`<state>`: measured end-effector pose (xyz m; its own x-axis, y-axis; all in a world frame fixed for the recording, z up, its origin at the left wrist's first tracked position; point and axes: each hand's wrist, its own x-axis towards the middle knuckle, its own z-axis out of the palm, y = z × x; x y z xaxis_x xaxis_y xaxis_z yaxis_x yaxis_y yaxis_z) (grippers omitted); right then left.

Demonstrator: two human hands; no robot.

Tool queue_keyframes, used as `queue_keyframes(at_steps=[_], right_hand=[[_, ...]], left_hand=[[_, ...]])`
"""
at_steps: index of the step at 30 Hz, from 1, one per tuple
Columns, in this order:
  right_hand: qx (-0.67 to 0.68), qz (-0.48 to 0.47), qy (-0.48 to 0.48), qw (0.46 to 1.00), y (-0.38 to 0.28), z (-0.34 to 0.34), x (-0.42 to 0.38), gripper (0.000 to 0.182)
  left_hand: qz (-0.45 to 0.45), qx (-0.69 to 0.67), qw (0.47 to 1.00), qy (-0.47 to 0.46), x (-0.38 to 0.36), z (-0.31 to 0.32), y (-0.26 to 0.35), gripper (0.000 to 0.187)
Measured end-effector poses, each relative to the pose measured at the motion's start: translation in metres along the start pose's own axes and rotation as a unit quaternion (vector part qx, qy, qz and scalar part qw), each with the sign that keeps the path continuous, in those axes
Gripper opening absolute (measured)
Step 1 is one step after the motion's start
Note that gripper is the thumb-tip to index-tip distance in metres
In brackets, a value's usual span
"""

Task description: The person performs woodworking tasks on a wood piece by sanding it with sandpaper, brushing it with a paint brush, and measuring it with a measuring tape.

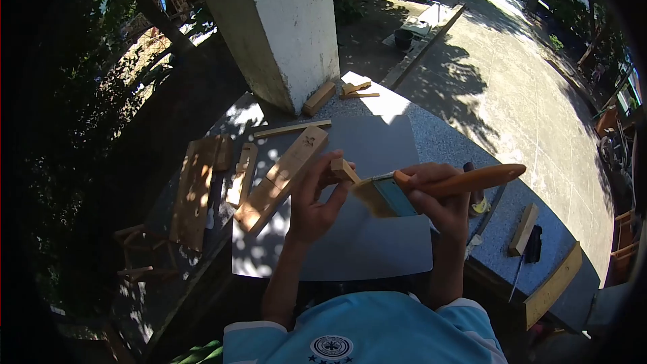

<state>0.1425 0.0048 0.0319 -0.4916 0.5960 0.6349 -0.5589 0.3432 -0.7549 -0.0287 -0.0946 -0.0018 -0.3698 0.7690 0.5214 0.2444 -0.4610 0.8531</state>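
Between the fingers of my left hand [315, 199] is a small wooden block [344, 170], held up over the grey board [337, 249]. My right hand [438, 195] grips a wide paintbrush [492, 178] by its orange handle. The brush has a blue ferrule and pale bristles, which point left and overlap the lower end of the block in this view. Just left of my left hand lies a long wooden piece [286, 175] with a dark mark near its far end. Part of my left fingers is hidden behind the block.
Several wooden pieces lie left, including a wide plank [195, 192] and a notched piece [242, 174]. A concrete pillar [296, 27] rises behind, with a wood block [319, 98] at its foot. On the right are a bottle [478, 202], another block [524, 229] and a curved board [554, 288].
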Motion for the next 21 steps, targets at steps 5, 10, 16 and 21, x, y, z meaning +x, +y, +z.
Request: queue_keyframes(at_steps=[5,10,16,21], right_hand=[[-0.118,-0.075,-0.035,0.99,0.001,0.001,0.003,0.011],[-0.164,-0.011,-0.038,0.986,0.003,-0.018,-0.011,0.009],[-0.141,-0.08,-0.019,0.987,-0.002,-0.008,-0.008,0.007],[-0.317,0.12,-0.165,0.926,0.022,-0.019,-0.036,0.007]], left_hand=[[0.104,0.111,0.988,0.006,0.01,0.012,0.006,0.045],[0.014,0.063,0.998,-0.029,0.018,0.004,0.007,0.036],[0.053,0.061,0.994,-0.078,0.031,0.019,0.007,0.028],[0.009,-0.025,0.994,-0.106,0.035,0.015,-0.001,0.027]])
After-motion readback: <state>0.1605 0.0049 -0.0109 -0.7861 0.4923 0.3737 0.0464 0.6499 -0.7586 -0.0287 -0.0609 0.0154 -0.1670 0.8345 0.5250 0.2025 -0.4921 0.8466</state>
